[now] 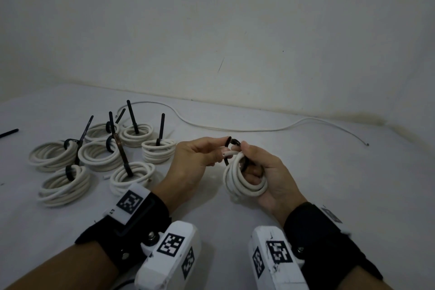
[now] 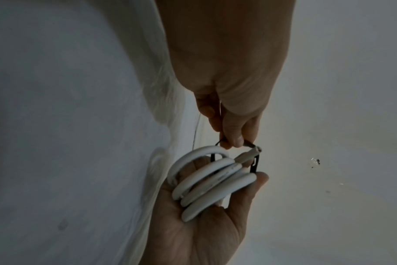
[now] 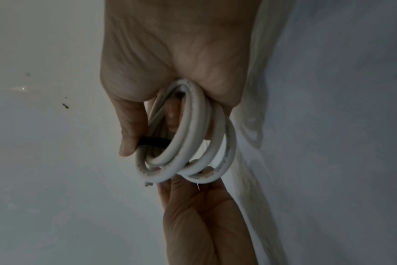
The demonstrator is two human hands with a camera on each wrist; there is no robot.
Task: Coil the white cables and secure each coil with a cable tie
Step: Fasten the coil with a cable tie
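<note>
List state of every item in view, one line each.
Coil in hand: wound, held up off the surface, tie looped round it but not seen cinched.
Black tie: round the held coil, ends at the fingertips.
Right hand: grips the coil.
Left hand: pinches the tie.
Seven coils on the surface: wound, each tied, tails sticking up.
Loose cable: uncoiled, lying along the back.
Spare tie: lying unused at far left.

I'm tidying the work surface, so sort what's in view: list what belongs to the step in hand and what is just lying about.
In hand now:
- white cable coil, gripped by the right hand
- black cable tie looped round it, its end pinched by the left hand

Lying about:
- finished tied coils on the left
- uncoiled white cable behind
- spare black tie at far left
</note>
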